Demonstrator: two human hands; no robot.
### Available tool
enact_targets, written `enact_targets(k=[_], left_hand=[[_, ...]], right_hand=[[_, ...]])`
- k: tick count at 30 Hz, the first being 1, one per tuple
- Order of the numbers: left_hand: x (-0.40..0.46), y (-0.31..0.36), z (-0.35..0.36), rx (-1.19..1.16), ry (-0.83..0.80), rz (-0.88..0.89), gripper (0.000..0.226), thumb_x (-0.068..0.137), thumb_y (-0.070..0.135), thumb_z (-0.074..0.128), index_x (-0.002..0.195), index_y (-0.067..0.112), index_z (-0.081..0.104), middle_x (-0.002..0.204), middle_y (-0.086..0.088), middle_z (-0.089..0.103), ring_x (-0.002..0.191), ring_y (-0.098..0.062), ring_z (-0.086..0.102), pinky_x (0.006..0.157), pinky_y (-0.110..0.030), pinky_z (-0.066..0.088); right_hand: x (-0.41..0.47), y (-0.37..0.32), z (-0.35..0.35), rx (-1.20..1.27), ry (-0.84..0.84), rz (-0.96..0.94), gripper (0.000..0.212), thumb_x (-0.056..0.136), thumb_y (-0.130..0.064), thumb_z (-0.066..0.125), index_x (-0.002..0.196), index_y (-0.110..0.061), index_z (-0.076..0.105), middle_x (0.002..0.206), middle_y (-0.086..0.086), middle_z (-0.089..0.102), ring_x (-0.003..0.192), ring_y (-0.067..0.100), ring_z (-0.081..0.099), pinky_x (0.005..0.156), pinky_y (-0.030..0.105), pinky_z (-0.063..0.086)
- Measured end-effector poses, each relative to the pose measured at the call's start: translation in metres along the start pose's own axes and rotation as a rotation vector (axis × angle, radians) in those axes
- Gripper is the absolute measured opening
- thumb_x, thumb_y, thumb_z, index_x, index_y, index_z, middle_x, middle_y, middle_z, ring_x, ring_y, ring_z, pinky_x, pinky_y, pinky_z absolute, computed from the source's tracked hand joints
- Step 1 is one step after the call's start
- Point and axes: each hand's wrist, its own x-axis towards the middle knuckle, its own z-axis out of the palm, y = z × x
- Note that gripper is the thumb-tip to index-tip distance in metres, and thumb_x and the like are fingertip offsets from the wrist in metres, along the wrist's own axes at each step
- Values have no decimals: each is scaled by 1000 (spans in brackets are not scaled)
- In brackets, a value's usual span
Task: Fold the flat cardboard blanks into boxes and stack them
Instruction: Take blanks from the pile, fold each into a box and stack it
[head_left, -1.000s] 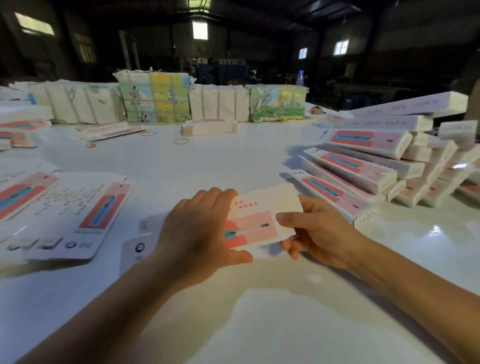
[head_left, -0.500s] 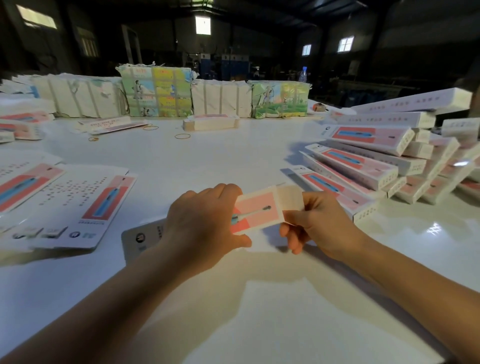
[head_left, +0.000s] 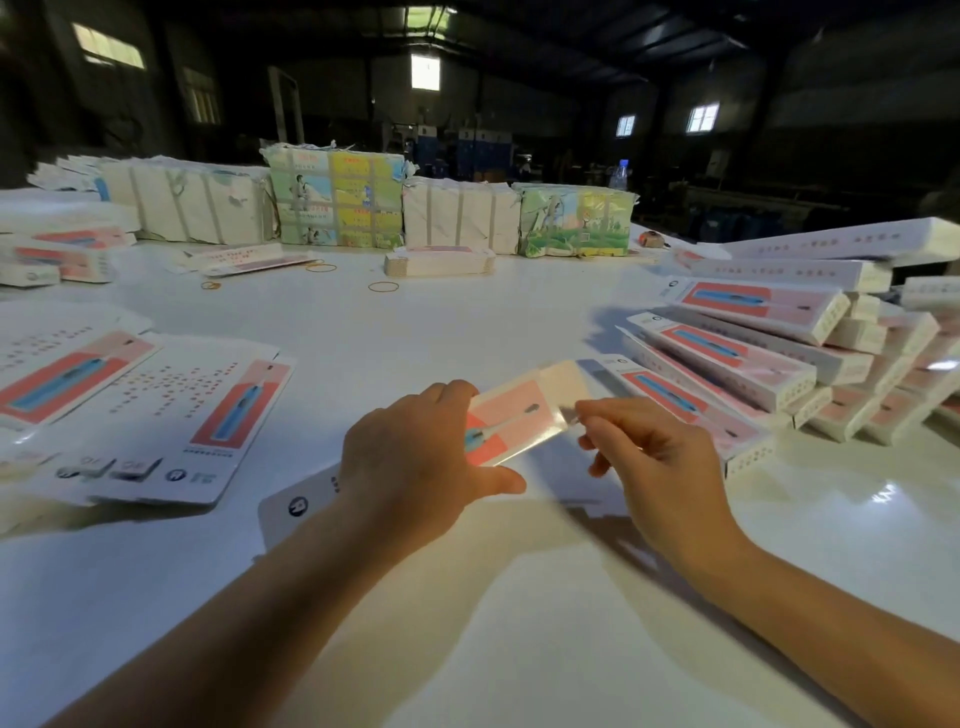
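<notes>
My left hand (head_left: 415, 457) grips the half-folded blank (head_left: 519, 421) near the table's (head_left: 467, 338) front edge; my right hand (head_left: 654, 457) pinches its right end. Its long axis runs left-right, rising rightward. It has closed flatter than a second ago, the dotted panel gone.

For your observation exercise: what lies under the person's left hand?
Under the left hand is the box being folded; its pink end and a white end with a round logo stick out either side. The middle part and the table beneath are covered.
</notes>
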Motion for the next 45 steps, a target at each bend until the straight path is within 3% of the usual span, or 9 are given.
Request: enact_targets(k=[9, 18, 24, 28, 31, 35, 38, 42, 45], left_hand=[[-4, 6, 4, 126, 1, 78, 78, 60, 82, 55, 120, 36, 38, 112, 16, 56, 86, -7, 50, 55, -18, 26], [-7, 15, 8, 117, 28, 92, 77, 62, 81, 55, 121, 35, 38, 113, 16, 57, 91, -8, 56, 56, -19, 29], [-6, 19, 9, 138, 13, 71, 71, 65, 79, 55, 116, 34, 39, 109, 15, 57, 87, -9, 54, 53, -19, 28], [-3, 17, 8, 88, 1, 33, 65, 66, 79, 54, 111, 33, 42, 105, 14, 57, 79, -8, 45, 58, -22, 34], [-2, 16, 6, 50, -9, 22, 63, 66, 79, 55, 109, 34, 42, 105, 14, 57, 79, -8, 47, 62, -23, 40], [-2, 15, 7, -7, -26, 30, 63, 64, 78, 56, 109, 35, 42, 105, 15, 57, 80, -7, 46, 56, -22, 33], [1, 11, 7, -57, -13, 12, 63, 65, 78, 55, 108, 34, 43, 102, 15, 55, 80, -9, 48, 59, -22, 39], [7, 10, 10, -78, -82, -48, 71, 63, 78, 53, 114, 29, 43, 107, 9, 55, 88, -14, 53, 77, -30, 46], [7, 6, 12, 26, 13, -2, 69, 65, 79, 53, 113, 30, 43, 106, 10, 56, 81, -11, 49, 68, -25, 43]], right_hand=[[0, 8, 5, 96, -119, 116, 57, 88, -4, 62, 131, -36, 42, 71, -7, 65, 65, 4, 59, 65, 15, 50], [0, 4, 5, 23, -155, -3, 42, 89, 0, 57, 84, -40, 66, 83, -17, 69, 76, 6, 64, 61, 16, 52], [4, 6, 5, -14, -198, -24, 39, 90, 1, 55, 88, -36, 66, 85, -13, 69, 77, 0, 63, 62, 10, 46], [10, 8, 3, -258, -47, -73, 44, 84, -15, 69, 124, -27, 55, 110, -10, 46, 88, -6, 51, 72, 8, 41], [22, 8, -2, 21, -43, 268, 84, 77, -15, 76, 144, -32, 28, 128, -6, 45, 102, 6, 52, 76, 26, 50], [41, -7, -8, 551, -392, 785, 36, 78, -3, 62, 114, -4, 60, 103, 14, 71, 91, 29, 69, 77, 40, 59], [44, -10, 0, 368, -338, 573, 17, 91, 0, 52, 104, 4, 62, 93, 17, 72, 83, 27, 70, 75, 35, 59], [23, -5, 24, -576, -304, -87, 25, 101, -19, 36, 112, -3, 53, 93, 12, 64, 87, 32, 61, 67, 29, 36], [15, -2, 34, -547, -324, -6, 45, 102, -35, 29, 139, -12, 38, 110, 4, 60, 98, 22, 57, 78, 19, 36]])
